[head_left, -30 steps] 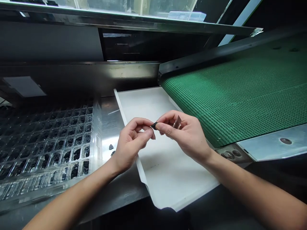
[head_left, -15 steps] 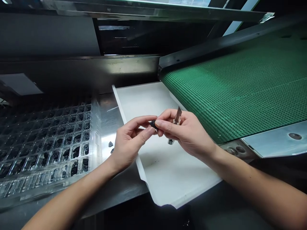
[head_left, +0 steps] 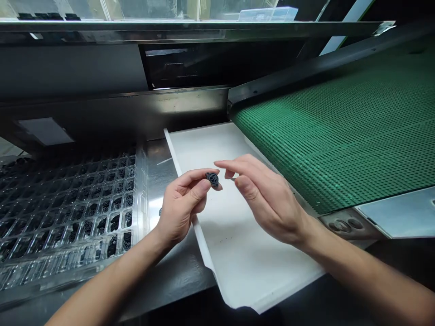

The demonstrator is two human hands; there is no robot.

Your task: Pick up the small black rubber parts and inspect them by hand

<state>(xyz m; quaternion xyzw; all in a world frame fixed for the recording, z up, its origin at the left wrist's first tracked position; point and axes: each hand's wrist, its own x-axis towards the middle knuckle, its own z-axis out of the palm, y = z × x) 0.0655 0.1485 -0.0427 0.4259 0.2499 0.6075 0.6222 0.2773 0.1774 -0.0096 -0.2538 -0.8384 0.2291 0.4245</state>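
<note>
Between thumb and forefinger, my left hand (head_left: 183, 199) pinches a small round black plastic part (head_left: 212, 179), its spoked face turned up and a small lug at the side. My right hand (head_left: 268, 194) is just to the right of the part, apart from it, back of the hand upward. Its forefinger stretches toward the part and the thumb is spread below. A thin grey tip (head_left: 233, 179) shows by the thumb, seemingly the utility knife; the rest of it is hidden behind the hand. Both hands are over a white tray (head_left: 231, 262).
On the left lies a clear blister tray (head_left: 141, 203) with many pockets of black parts. A green conveyor belt (head_left: 340, 131) slopes past on the right. Behind are a metal ledge (head_left: 190, 106) and a shelf edge (head_left: 190, 32) with a clear box (head_left: 268, 14) on top.
My right hand has let go of the black part, drawn slightly right and turned over, hiding the knife. The part now shows its face in my left hand. The view has tilted up.
</note>
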